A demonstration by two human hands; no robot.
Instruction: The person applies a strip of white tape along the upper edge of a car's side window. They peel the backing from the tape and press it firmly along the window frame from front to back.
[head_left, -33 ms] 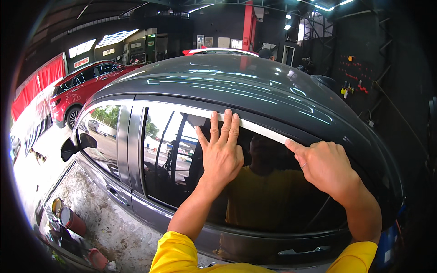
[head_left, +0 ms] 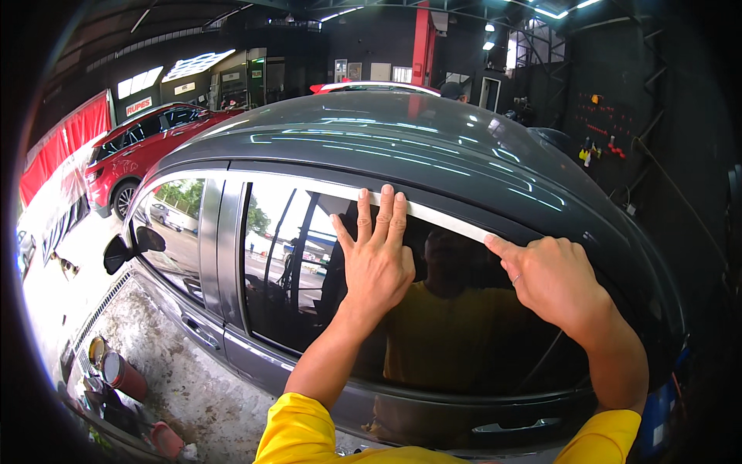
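Observation:
A pale, narrow strip runs along the top edge of the dark side window of a grey car. My left hand lies against the glass with its fingers spread. Three of its fingertips touch the strip. Farther right, one finger of my right hand presses the strip where its visible part ends. The other fingers of that hand are curled, with a thin ring on one of them. Whatever lies inside those curled fingers is hidden. The glass reflects a yellow shirt and an outdoor yard.
The car's curved roof rises beyond the window, and its side mirror sticks out at left. Buckets stand on the wet floor at lower left. A red car is parked at far left.

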